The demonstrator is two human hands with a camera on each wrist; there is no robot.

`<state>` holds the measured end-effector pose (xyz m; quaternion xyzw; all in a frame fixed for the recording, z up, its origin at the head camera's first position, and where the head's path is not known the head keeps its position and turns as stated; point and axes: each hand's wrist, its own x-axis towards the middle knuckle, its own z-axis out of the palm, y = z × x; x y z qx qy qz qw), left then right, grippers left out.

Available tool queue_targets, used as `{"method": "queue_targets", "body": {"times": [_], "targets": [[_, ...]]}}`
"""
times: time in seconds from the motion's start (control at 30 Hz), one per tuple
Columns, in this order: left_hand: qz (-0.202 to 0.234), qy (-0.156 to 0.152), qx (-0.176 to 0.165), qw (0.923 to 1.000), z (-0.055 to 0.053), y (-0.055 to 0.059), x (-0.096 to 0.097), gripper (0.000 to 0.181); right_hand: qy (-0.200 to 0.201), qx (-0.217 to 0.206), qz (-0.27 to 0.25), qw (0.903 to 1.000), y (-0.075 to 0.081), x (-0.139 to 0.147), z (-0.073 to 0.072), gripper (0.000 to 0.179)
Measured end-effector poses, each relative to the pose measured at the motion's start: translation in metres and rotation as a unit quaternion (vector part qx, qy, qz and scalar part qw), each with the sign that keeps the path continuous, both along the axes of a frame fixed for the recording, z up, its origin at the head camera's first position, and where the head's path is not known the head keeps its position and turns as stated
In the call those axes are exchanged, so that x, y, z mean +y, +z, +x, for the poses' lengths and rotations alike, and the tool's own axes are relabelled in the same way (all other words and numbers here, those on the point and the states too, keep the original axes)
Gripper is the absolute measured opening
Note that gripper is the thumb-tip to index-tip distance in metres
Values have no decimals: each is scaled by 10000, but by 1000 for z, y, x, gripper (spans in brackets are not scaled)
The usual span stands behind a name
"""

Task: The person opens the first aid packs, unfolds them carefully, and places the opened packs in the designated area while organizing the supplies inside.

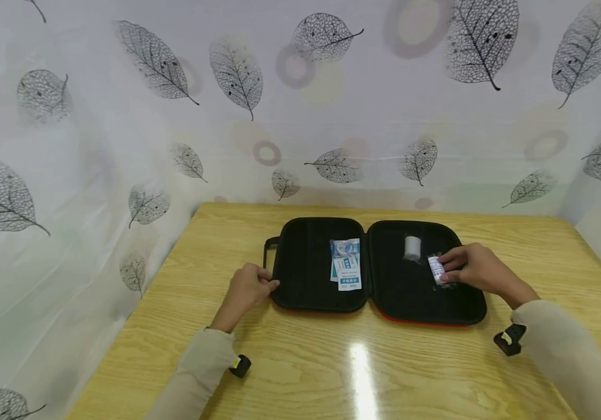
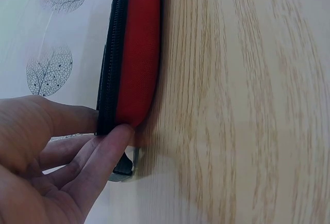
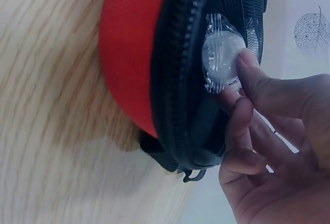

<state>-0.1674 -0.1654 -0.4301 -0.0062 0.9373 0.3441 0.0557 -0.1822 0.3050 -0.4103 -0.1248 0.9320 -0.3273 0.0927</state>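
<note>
A black-lined zip case [image 1: 300, 262] with a red shell lies unfolded on the table. My left hand [image 1: 248, 286] pinches its left front corner; in the left wrist view the thumb and forefinger meet at the zipped edge of the red side [image 2: 139, 53]. Over the right half, my right hand [image 1: 476, 268] pinches a white bandage roll [image 1: 435, 268] in a clear crinkled wrapper, also seen end-on in the right wrist view [image 3: 224, 59]. Another white roll [image 1: 412, 248] sits left of it in the same half. Flat white-and-blue packets [image 1: 350, 277] lie in the left half beside the hinge.
The wooden table [image 1: 290, 367] extends around the case, with a light glare near its front. A black carrying handle [image 1: 268, 251] projects from the case's left side. Leaf-printed sheeting [image 1: 258, 146] hangs behind and at both sides of the table.
</note>
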Motion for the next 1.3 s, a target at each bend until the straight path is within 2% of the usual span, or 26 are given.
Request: {"method": "queue_targets", "body": {"times": [0.33, 0.77, 1.1, 1.3], "targets": [[-30, 53, 5, 10000, 0, 0, 1, 20, -13, -66, -251, 9997, -2, -7, 1, 33], [133, 2, 50, 9999, 2, 0, 1, 20, 157, -698, -644, 9954, -5, -4, 1, 42], [116, -1, 59, 9999, 3, 0, 1, 19, -66, -687, -889, 9936, -5, -9, 5, 39], [124, 5, 46, 9999, 3, 0, 1, 20, -59, -813, -908, 9925, -3, -8, 4, 42]]}}
